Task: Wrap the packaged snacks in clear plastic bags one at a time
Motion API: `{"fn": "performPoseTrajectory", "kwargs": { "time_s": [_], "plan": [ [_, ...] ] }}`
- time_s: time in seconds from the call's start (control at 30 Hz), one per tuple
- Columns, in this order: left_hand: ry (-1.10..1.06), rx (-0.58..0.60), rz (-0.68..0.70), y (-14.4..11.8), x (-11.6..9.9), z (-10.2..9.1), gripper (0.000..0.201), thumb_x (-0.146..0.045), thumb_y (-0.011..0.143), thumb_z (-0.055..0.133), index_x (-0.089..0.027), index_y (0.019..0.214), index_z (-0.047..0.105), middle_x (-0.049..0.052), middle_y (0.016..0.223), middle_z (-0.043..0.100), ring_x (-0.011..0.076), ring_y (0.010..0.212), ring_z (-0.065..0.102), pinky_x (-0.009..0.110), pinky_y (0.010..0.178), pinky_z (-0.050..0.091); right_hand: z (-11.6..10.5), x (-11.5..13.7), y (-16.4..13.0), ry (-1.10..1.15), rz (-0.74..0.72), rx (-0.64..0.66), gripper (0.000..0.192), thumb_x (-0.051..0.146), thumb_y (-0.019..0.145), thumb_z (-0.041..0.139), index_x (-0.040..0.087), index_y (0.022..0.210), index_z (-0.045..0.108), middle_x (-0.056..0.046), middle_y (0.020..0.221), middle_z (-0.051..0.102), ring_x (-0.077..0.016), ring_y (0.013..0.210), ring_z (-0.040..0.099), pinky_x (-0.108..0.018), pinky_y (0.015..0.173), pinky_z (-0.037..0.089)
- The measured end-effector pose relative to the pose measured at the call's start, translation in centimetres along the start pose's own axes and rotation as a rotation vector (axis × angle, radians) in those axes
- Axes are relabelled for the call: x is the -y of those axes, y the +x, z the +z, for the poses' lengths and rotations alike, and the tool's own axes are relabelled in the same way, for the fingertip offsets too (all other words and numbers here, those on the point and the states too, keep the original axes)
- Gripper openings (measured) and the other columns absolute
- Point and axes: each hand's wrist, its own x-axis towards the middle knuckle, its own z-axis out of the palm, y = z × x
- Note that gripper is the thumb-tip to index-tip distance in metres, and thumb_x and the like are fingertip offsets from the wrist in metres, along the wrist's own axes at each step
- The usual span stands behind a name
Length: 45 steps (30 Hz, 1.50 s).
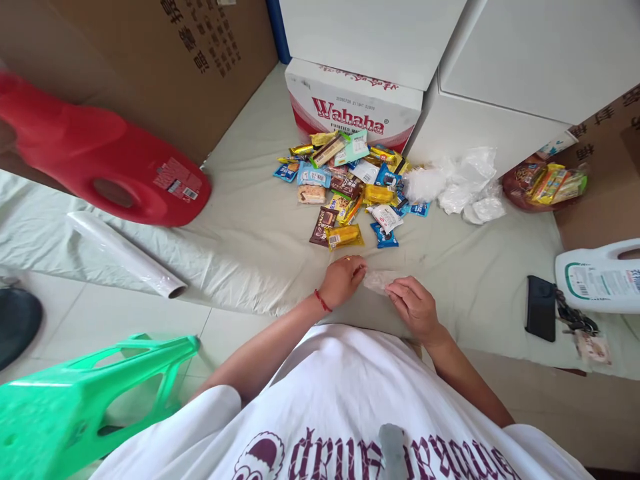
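Between my hands a small clear plastic bag (379, 281) is stretched above the cloth, in front of my shirt. My left hand (344, 279), with a red string on its wrist, pinches the bag's left end. The right end is in the closed fingers of my right hand (413, 307). Just beyond lies a heap of wrapped snacks (345, 187) in yellow, blue, brown and white wrappers. A yellow snack packet (345, 237) is the nearest of them to my left hand. Crumpled clear plastic bags (470, 183) are piled to the right of the heap.
A Wahaha carton (353, 107) stands behind the snacks. At left are a red jug (115, 167), a plastic film roll (127, 253) and a green stool (100, 393). At right are a filled snack bag (547, 183), a black phone (541, 308), keys (577, 317) and a white jug (600, 277).
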Motion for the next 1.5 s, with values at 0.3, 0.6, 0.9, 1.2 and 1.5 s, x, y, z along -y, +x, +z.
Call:
{"fn": "performPoseTrajectory", "kwargs": {
  "time_s": [0.3,0.6,0.9,1.2,1.5],
  "plan": [
    [-0.228,-0.016,0.009,-0.7,0.3,-0.1,0.042,-0.025,0.075,0.063,-0.019,0.117,0.060,0.009,0.113,0.065,0.0222,0.097,0.060,0.035,0.085,0.047,-0.9,-1.1,-4.0,-0.006,0.062,0.036,0.026,0.009,0.098,0.056,0.025,0.113,0.069,-0.006,0.095,0.068,-0.0173,0.082,0.064,-0.030,0.070,0.055],
    [-0.129,0.034,-0.071,0.7,-0.9,2.0,0.006,-0.017,0.080,0.062,-0.019,0.080,0.068,0.000,0.069,0.063,0.0158,0.069,0.053,0.031,0.073,0.038,-1.7,-1.1,-5.2,-0.026,0.070,0.017,0.029,0.006,0.096,0.057,0.025,0.115,0.069,-0.006,0.095,0.068,-0.0179,0.080,0.061,-0.031,0.069,0.052],
    [-1.229,-0.319,-0.590,0.5,-0.3,1.7,0.019,-0.032,0.074,0.075,-0.019,0.076,0.061,-0.001,0.068,0.066,0.0138,0.067,0.064,0.029,0.067,0.056,-0.2,-0.6,-7.5,0.049,0.148,0.102,0.024,0.016,0.101,0.051,0.025,0.100,0.073,-0.005,0.088,0.070,-0.0170,0.075,0.063,-0.030,0.065,0.053],
    [-1.260,-0.177,-0.389,-1.0,-1.6,1.2,0.045,-0.045,0.066,0.090,-0.017,0.099,0.077,0.009,0.096,0.079,0.0285,0.100,0.074,0.042,0.091,0.061,-3.6,-4.5,-0.3,0.561,0.728,-0.179,0.054,0.064,0.095,0.058,0.026,0.133,0.062,-0.011,0.131,0.065,-0.0241,0.119,0.060,-0.037,0.094,0.054],
    [-0.934,-0.184,-0.521,-1.4,-1.3,0.4,0.033,-0.041,0.062,0.085,-0.017,0.075,0.067,-0.001,0.075,0.070,0.0124,0.063,0.061,0.021,0.049,0.044,0.1,-5.2,5.5,0.805,0.846,0.121,0.045,0.064,0.077,0.076,0.021,0.085,0.066,0.000,0.077,0.062,-0.0151,0.073,0.059,-0.028,0.067,0.053]
  ]
}}
